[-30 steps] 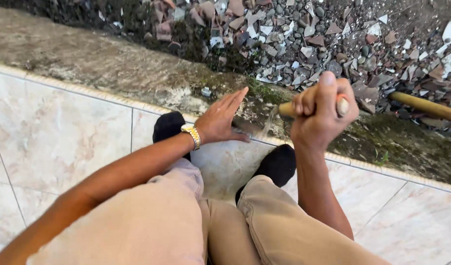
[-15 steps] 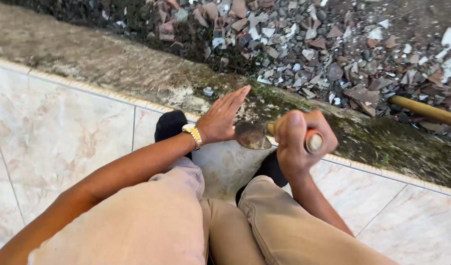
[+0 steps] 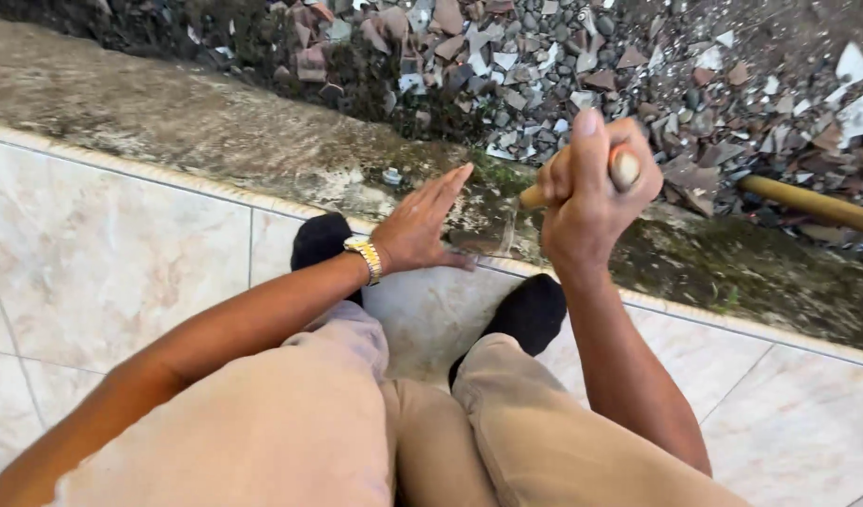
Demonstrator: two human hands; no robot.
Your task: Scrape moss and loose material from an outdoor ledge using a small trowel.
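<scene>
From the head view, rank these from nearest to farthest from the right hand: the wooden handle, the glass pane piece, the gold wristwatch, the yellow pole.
1. Wooden handle: gripped in the right hand.
2. Glass pane piece: just to its left, on the ledge.
3. Yellow pole to the right and gold wristwatch on the left wrist: too close to call.

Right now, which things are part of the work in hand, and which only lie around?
In use:
right hand gripping wooden handle
left hand flat beside grey slab

Lying about:
rubble
yellow pole
tiled floor
</scene>
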